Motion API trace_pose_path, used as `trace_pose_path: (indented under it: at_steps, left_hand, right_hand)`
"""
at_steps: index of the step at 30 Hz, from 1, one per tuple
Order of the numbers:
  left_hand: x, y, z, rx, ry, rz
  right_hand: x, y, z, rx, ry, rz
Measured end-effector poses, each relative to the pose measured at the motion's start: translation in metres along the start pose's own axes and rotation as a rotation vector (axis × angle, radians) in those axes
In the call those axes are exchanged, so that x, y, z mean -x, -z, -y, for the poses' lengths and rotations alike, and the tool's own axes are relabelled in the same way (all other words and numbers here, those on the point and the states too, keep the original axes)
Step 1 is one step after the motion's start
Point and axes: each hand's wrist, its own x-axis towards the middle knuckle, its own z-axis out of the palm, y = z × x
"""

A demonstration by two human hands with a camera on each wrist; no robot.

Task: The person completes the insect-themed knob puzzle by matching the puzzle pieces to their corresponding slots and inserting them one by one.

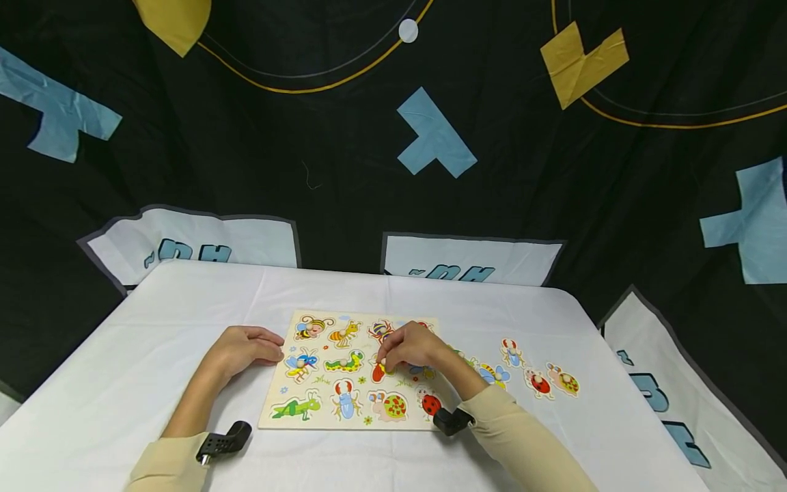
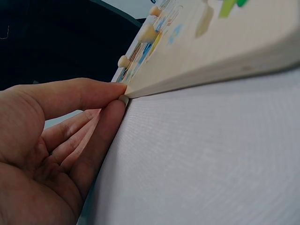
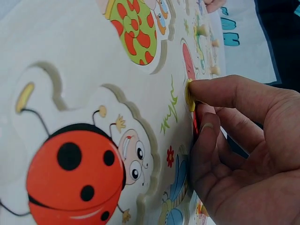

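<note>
A wooden insect puzzle board (image 1: 332,420) lies flat on the white table. My left hand (image 1: 242,352) holds its left edge, the thumb and a finger meeting there in the left wrist view. My right hand (image 1: 413,345) reaches over the board's right half and pinches a red and yellow puzzle piece (image 3: 190,96) at its picture. The fingers partly hide this piece. Near the right hand, the ladybug recess (image 3: 77,176) and snail recess (image 3: 136,35) show printed pictures without knobs. Wooden knobs (image 2: 147,33) stick up from pieces on the board's left side.
Right of the board lie loose pieces: a beetle (image 1: 512,353), a bee (image 1: 494,374), a ladybug (image 1: 538,384) and a snail (image 1: 563,380). The right forearm partly covers others. A black patterned cloth (image 1: 344,205) hangs behind the white table (image 1: 203,294).
</note>
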Motion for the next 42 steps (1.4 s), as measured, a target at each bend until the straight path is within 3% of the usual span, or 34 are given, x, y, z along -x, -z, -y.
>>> trace_pose_path:
  at_steps: [12,42]
  left_hand:
    - [0.0003,0.0006,-0.0001,-0.027,0.018,-0.003]
    - [-0.0016,-0.0008,0.0009,0.006,-0.003,0.008]
  right_hand:
    - [0.0013,-0.0034,-0.0045,-0.036,0.014,-0.023]
    - [0.008,-0.003,-0.0071,-0.055,0.01,-0.073]
